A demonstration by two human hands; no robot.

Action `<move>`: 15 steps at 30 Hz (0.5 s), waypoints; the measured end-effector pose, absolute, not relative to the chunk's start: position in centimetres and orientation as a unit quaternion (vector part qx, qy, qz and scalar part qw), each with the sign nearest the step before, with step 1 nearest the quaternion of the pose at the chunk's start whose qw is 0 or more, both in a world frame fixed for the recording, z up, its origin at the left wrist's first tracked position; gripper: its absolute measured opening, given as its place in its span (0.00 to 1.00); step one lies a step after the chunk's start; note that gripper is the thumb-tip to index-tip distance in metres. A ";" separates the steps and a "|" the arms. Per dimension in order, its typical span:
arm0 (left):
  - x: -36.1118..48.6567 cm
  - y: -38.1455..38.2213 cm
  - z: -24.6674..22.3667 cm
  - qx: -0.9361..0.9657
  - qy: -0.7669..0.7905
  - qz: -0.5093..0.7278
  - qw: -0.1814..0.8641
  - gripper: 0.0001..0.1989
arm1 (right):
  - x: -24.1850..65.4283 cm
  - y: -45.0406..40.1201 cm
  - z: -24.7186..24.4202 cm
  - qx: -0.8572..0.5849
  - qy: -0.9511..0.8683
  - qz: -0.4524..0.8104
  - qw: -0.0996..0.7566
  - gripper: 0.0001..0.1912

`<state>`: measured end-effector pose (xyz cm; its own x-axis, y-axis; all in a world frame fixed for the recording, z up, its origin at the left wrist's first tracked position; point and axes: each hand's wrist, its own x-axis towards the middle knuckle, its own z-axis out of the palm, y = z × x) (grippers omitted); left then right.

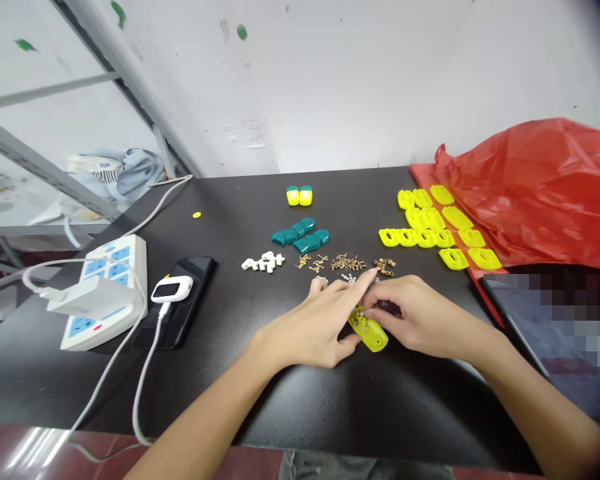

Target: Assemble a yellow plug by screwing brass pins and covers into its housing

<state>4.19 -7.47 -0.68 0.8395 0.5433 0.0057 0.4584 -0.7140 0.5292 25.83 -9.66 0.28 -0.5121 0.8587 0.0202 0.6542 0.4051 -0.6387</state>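
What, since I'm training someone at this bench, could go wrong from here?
The left hand sits right by the loose brass pieces, so a slip could scatter them. The yellow translucent casing, pinched by the right hand, might drop whatever small parts sit inside it.

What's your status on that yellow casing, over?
Right hand on translucent yellow plastic casing, fingers at its upper end. Left hand spread beside it, thumb at its edge. Loose brass pieces just beyond the fingertips.
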 end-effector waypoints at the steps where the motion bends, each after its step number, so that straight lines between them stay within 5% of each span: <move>1: 4.2 -7.4 -0.8 0.921 0.276 0.080 0.265 0.48 | 25.8 -9.7 0.3 -0.462 -0.821 0.291 0.170 0.10; 6: 4.1 -7.0 -0.9 0.904 0.309 0.095 0.279 0.40 | 26.0 -9.5 0.1 -0.459 -0.830 0.268 0.167 0.10; 12: 4.0 -6.5 -0.9 0.912 0.307 0.090 0.258 0.07 | 26.2 -9.3 -0.3 -0.469 -0.840 0.238 0.137 0.11; 15: 3.9 -6.4 -1.0 0.914 0.303 0.096 0.251 0.06 | 26.2 -9.3 -0.5 -0.474 -0.839 0.234 0.128 0.10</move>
<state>3.92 -6.41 -0.99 0.7980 0.6022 0.0225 0.5062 -0.6901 0.5173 26.18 -9.33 -0.47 -0.5185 0.8551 -0.0075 0.7353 0.4414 -0.5143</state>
